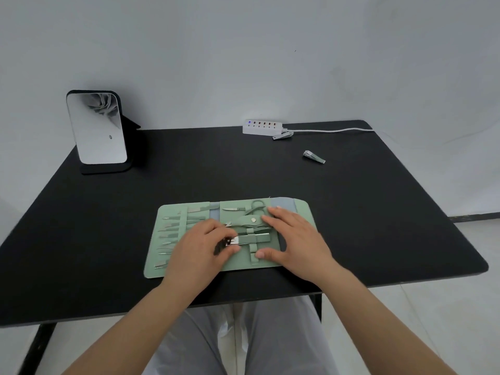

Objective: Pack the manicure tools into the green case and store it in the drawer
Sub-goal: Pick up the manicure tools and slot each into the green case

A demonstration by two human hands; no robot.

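The green case (pixel 303 212) lies unfolded flat on the black table, near its front edge. Several slim metal tools (pixel 173 226) sit in loops on its left panel, and scissors (pixel 255 208) are strapped in the middle. My left hand (pixel 200 247) pinches the head of a large silver nail clipper (pixel 253 238) that lies under a green strap in the middle panel. My right hand (pixel 295 239) rests flat on the case with fingers spread, thumb beside the strap. Two loose nail clippers lie farther back: one (pixel 313 156) at right, one (pixel 282 136) beside the power strip.
A standing mirror (pixel 96 128) on a black base is at the back left. A white power strip (pixel 262 127) with its cord (pixel 332 130) lies along the back edge. The table's front edge (pixel 243 301) is just above my lap. No drawer is in view.
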